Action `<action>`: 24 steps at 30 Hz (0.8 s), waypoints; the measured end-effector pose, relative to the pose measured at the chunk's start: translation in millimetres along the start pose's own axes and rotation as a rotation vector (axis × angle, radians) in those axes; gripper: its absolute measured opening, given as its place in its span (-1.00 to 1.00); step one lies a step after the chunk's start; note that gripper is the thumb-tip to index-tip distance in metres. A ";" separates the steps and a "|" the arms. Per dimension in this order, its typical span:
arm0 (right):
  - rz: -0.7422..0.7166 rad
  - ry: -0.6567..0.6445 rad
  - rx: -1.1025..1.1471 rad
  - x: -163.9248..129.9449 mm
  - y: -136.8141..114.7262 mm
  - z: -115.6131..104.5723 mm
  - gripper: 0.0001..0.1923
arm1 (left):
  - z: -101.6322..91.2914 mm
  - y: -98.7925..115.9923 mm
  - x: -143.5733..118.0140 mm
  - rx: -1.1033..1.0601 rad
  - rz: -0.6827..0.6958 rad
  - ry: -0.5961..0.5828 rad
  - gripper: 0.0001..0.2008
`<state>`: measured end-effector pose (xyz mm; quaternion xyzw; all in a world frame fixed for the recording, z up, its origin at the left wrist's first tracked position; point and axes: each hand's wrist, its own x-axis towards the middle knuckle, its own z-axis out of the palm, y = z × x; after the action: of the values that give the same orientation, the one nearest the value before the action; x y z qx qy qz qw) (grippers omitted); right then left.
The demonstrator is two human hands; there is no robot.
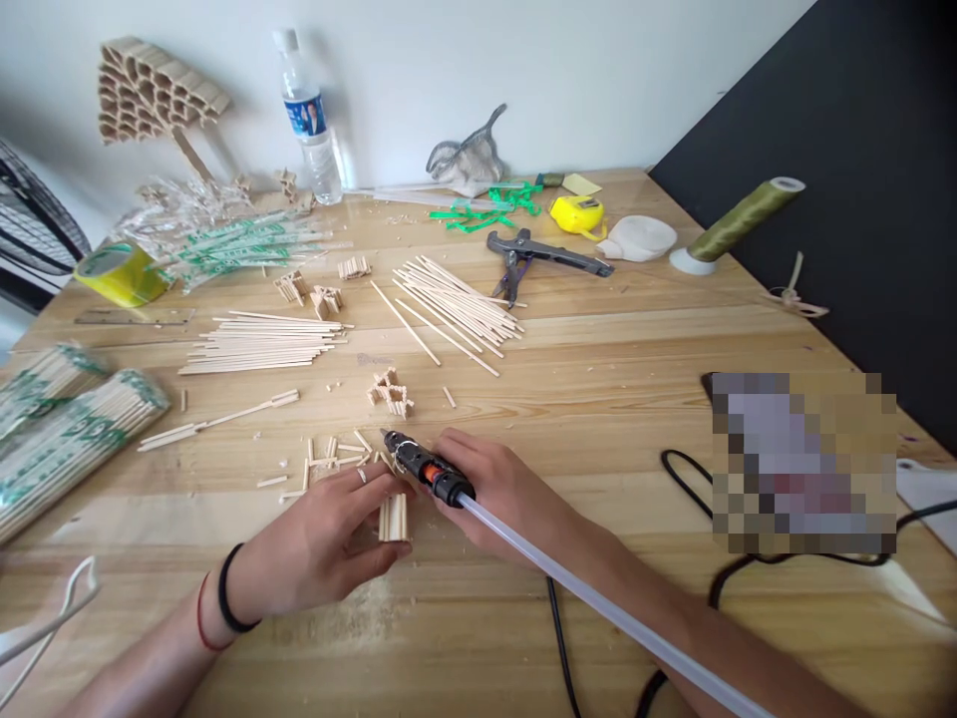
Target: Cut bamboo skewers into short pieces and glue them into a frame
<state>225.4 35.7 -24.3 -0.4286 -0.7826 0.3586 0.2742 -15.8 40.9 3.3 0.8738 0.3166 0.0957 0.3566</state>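
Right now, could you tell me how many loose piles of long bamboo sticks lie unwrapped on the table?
2: one pile of sticks lies left of centre, and another fanned pile lies beside the pliers. Wrapped packs at the left edge may hold more.

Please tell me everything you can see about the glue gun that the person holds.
The glue gun is small, with a black body, an orange band near its middle and a dark pointed nozzle. A long translucent glue stick sticks out of its rear toward the camera. It lies low and nearly level above the wooden table, nozzle pointing up-left. The right hand grips its body. The nozzle sits just above a small bundle of short wooden sticks, which the left hand holds upright on the table.
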 end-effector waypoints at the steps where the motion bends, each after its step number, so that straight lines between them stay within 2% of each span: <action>1: -0.007 -0.001 0.010 0.0 -0.2 -0.1 -0.81 | 0.0 -0.2 -0.1 -0.008 -0.001 -0.006 -0.63; 10: -0.011 0.009 0.028 0.1 1.8 0.9 -0.84 | 0.4 -0.8 0.1 -0.005 -0.035 -0.025 -0.64; 24: -0.010 0.020 0.000 -0.1 -0.1 0.1 -0.80 | -0.4 0.3 0.6 -0.034 -0.011 0.003 -0.63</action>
<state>225.3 35.6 -24.3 -0.4281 -0.7820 0.3531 0.2837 -15.3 41.3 3.8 0.8657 0.3203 0.1002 0.3714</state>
